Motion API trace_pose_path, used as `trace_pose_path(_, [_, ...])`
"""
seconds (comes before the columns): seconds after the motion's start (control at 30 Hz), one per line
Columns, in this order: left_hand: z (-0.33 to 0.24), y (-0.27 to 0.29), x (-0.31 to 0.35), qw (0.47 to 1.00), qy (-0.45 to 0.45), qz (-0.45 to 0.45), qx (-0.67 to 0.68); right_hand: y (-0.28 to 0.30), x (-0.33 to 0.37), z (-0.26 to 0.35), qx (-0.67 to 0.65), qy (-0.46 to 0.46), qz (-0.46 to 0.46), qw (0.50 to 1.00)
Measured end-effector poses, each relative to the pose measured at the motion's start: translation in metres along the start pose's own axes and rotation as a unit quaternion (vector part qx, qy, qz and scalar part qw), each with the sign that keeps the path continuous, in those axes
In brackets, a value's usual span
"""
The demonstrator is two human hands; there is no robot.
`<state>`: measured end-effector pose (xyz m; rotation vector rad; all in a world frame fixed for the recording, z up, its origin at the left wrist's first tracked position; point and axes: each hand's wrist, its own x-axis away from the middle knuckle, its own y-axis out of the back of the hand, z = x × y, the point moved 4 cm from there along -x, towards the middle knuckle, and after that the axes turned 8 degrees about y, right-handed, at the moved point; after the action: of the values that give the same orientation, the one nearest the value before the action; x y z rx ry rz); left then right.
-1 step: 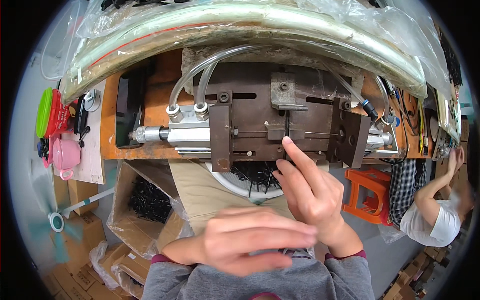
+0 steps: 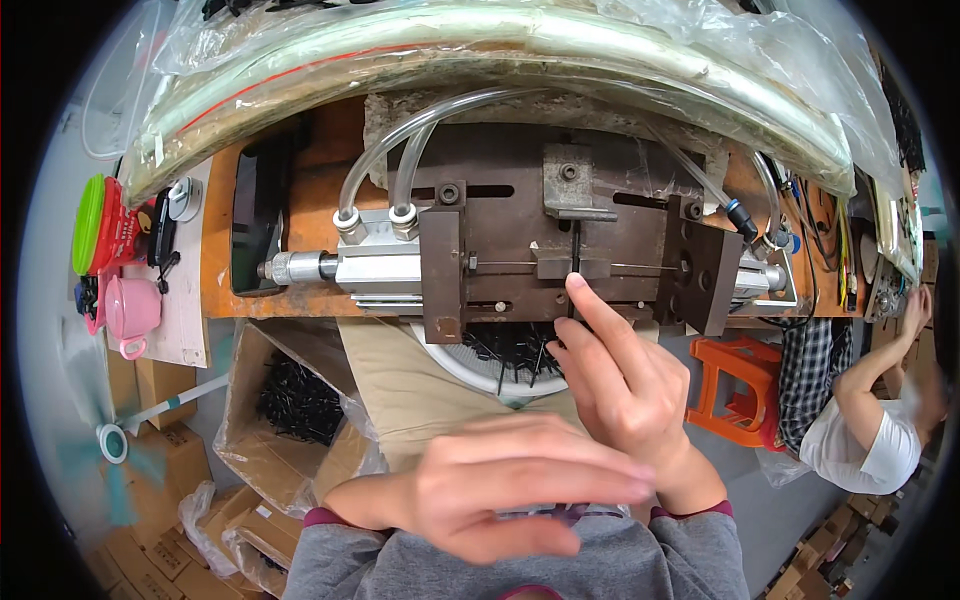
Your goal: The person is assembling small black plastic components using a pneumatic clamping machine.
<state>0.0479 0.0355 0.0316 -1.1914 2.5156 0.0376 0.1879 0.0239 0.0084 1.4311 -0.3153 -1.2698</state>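
Note:
A thin black rod [image 2: 576, 245] stands front to back in the middle of a dark metal fixture [image 2: 510, 220], between two small metal jaws. My right hand [image 2: 635, 385] is at its near end: the index fingertip presses on the rod, and the other fingers curl below it. The thumb is hidden. Closer to my body, my left hand [image 2: 515, 490] hovers with fingers stretched toward the right, somewhat blurred by motion. Nothing shows in it. Beneath the fixture's front edge, a round white basin [image 2: 455, 370] on my lap holds several black rods.
Air cylinders [image 2: 380, 265] with clear hoses [image 2: 410, 160] flank the fixture. An open carton [image 2: 245, 420] of black pieces stands at left. A pink cup [image 2: 133, 308] is on the left table. To the right are an orange stool [image 2: 735, 390] and another person [image 2: 865, 430].
My left hand has shifted slightly to the right, toward my right wrist. My right hand stays at the rod, almost unmoved.

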Motion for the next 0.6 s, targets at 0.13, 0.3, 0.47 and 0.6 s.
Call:
trace_pose_path(0.13, [-0.012, -0.031, -0.018, 0.948, 0.016, 0.027, 0.318, 0.002, -0.002, 0.002, 0.010, -0.028, 0.022, 0.999])
trace_pose_path(0.3, [-0.041, -0.058, -0.022, 0.801, -0.028, 0.076, 0.593, 0.003, -0.007, 0.005, 0.009, -0.039, 0.039, 0.998])
trace_pose_path(0.47, [-0.021, -0.059, -0.022, 0.836, -0.193, 0.151, 0.490, 0.008, -0.009, 0.005, 0.007, -0.040, 0.040, 0.998])
trace_pose_path(0.6, [-0.020, -0.046, -0.021, 0.903, -0.168, 0.149, 0.366, 0.011, -0.007, 0.004, 0.010, -0.045, 0.034, 0.998])
